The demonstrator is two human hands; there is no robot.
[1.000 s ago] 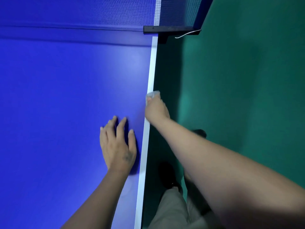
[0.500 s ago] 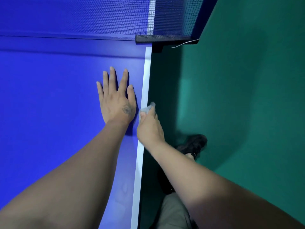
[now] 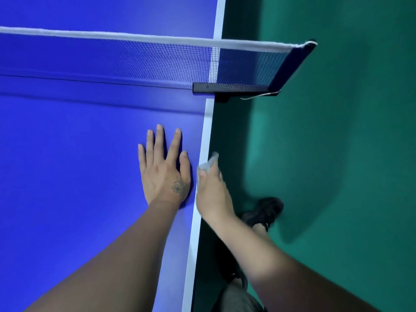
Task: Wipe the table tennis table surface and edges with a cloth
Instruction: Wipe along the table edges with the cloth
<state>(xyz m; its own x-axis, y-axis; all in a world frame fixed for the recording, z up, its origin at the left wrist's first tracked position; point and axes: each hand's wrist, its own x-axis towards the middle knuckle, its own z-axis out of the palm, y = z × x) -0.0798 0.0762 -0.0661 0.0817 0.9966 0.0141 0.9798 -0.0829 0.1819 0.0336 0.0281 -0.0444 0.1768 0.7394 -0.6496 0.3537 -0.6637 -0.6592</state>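
Observation:
The blue table tennis table (image 3: 67, 165) fills the left of the view, with a white line (image 3: 203, 140) along its right edge. My left hand (image 3: 164, 170) lies flat on the blue surface, fingers spread, just inside that line. My right hand (image 3: 211, 194) grips a small pale cloth (image 3: 208, 164) against the table's right edge, right beside my left hand. Most of the cloth is hidden in my fingers.
The net (image 3: 157, 59) with its white top band crosses the table ahead of my hands. Its black clamp (image 3: 225, 88) sticks out past the edge. Green floor (image 3: 337, 154) lies to the right, and my dark shoe (image 3: 263, 210) stands near the table.
The view has tilted up, showing more of the net. My left hand slid forward to lie beside my right hand, and both hands now sit closer to the net.

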